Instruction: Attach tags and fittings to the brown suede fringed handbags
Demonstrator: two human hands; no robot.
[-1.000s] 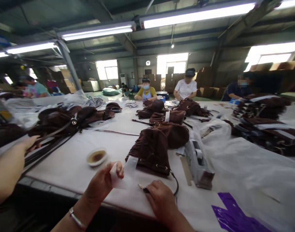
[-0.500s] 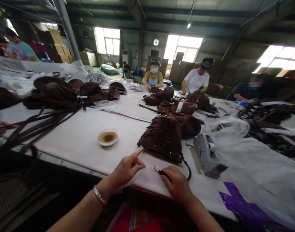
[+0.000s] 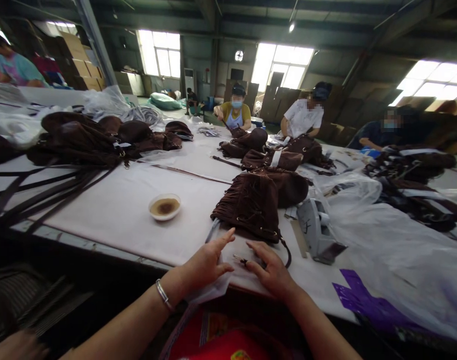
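Note:
A dark brown fringed bag (image 3: pixel 251 205) lies on the white table (image 3: pixel 116 225) just beyond both hands. My left hand (image 3: pixel 209 262) is open at the table's near edge, its fingers stretched toward the bag and nothing in its grasp. Facing it, my right hand (image 3: pixel 268 267) has its fingers spread. A small metal clasp (image 3: pixel 239 259) with a dark end lies at the fingertips of the right hand, on the table side between the two hands. The bag's dark strap (image 3: pixel 287 252) curves down beside the right hand.
Left of the bag stands a shallow dish (image 3: pixel 164 207) of brownish stuff. A grey tape dispenser (image 3: pixel 318 232), clear plastic (image 3: pixel 393 250) and purple tape (image 3: pixel 371 300) are at right. More brown bags (image 3: pixel 82 140) lie farther back. Several people work beyond the table.
My right hand has opened and let go of the strap end with the clasp. My left hand has spread its fingers and moved slightly right. The view has shifted a little.

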